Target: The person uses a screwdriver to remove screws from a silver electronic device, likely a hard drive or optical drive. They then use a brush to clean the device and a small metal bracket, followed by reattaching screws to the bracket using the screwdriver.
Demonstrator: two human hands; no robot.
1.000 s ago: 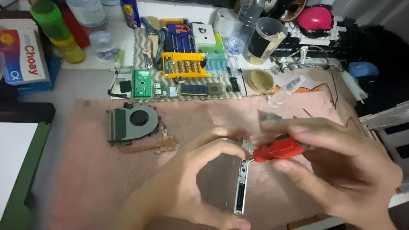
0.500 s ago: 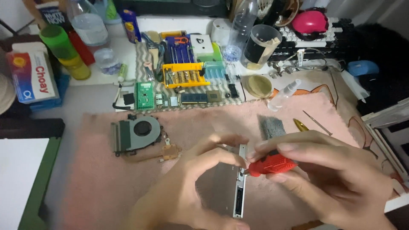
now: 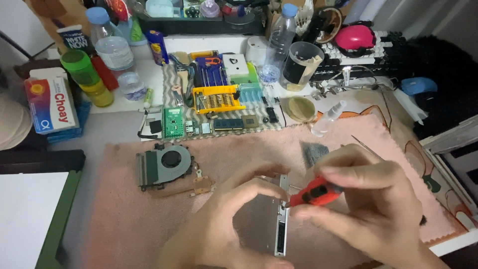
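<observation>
Right hand (image 3: 368, 199): closed on red screwdriver (image 3: 316, 193), tip at silver drive strip (image 3: 282, 219). Left hand (image 3: 224, 219): curled half-open, fingertips beside the strip. Red-white carton (image 3: 50, 103), desk (image 3: 119, 134) far left.

Two hands over the counter: left hand (image 3: 224, 224), right hand (image 3: 368, 199). One red-handled screwdriver (image 3: 316, 193), one narrow silver metal drive bezel (image 3: 282, 219), one grey laptop cooling fan with copper heat pipe (image 3: 164, 167), one pink fabric mat (image 3: 119, 219), one small green circuit board (image 3: 174, 123). Further back, two clear plastic water bottles with blue caps (image 3: 112, 42) (image 3: 281, 37), one yellow bit holder (image 3: 218, 98), one blue computer mouse (image 3: 418, 85), one small clear spray bottle (image 3: 328, 117).
</observation>
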